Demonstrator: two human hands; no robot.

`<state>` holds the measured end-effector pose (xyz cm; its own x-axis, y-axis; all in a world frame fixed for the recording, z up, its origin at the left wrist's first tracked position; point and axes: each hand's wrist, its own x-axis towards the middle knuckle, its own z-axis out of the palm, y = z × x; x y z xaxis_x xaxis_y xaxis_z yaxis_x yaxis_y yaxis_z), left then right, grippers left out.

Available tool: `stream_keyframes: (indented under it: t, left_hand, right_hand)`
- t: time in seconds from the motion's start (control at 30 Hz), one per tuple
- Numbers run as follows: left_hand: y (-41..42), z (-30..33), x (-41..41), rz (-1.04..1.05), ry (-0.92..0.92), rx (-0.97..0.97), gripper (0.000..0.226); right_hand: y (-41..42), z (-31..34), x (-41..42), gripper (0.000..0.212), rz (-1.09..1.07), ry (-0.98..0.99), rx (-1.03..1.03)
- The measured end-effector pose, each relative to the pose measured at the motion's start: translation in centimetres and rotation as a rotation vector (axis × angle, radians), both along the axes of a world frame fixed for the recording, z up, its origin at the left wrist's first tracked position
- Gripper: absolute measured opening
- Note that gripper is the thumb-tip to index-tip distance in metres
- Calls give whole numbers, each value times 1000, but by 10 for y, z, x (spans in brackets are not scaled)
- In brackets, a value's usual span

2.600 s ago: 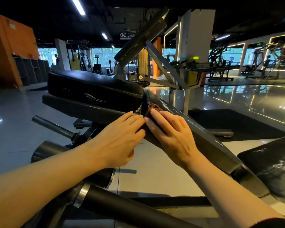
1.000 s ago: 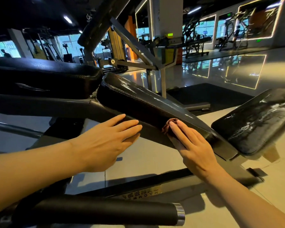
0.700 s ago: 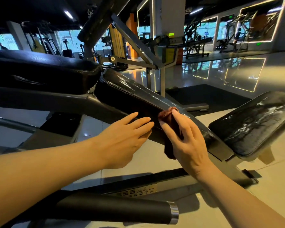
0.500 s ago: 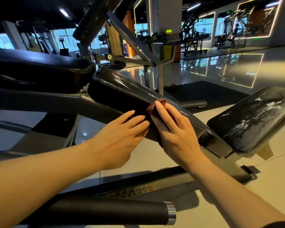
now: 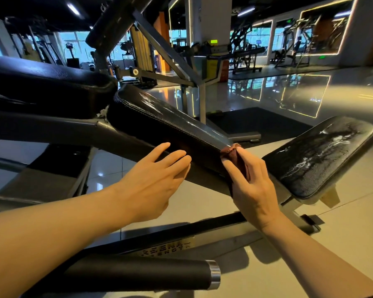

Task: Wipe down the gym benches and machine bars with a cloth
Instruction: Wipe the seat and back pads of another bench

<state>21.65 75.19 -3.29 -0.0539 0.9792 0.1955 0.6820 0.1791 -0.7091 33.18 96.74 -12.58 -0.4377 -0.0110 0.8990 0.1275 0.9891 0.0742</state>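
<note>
Right hand (image 5: 249, 186) has the brown cloth (image 5: 235, 157) pressed vs the near side of the sloped bench pad (image 5: 164, 121), fingers fairly straight with cloth bunched between and under them, top of the wad poking out at the pad's upper edge. Left hand (image 5: 153, 179) lies flat and open on the same pad's side, holding nothing, just bracing.

Cloth looks soft, limp, light, so it'll fold and slide w/ any push; best kept wadded under the palm and fingertips, not pinched by a corner. Pad vinyl looks slick and firm, prob. easy glide.

Count: 1 cloth, 2 hands. 3 black pads in view: the sloped one, a flat pad (image 5: 41, 87) to its left, a scuffed seat pad (image 5: 319, 155) to the right. 1 foam roller bar (image 5: 138, 274) w/ metal end cap down front.
</note>
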Motion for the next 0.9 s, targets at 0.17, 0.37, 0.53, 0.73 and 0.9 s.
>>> stream_keyframes:
  t: [0.17,0.37,0.53,0.73,0.9]
  left_hand:
    - [2,-2,2,9,-31,11,78]
    - [2,2,9,87,-11,-65,85]
    - [4,-5,7,79,44,-112,79]
    - [4,-3,9,59,-3,-75,76]
    - [4,2,8,70,-5,-61,76]
  right_hand:
    - [-32,24,-28,57,47,-24,12]
    - [-20,22,-17,41,-81,-91,-31]
    - [-8,12,1,42,-156,-167,-78]
    - [-30,37,-18,36,-30,118,32]
    - [-31,31,-39,36,-68,68,42]
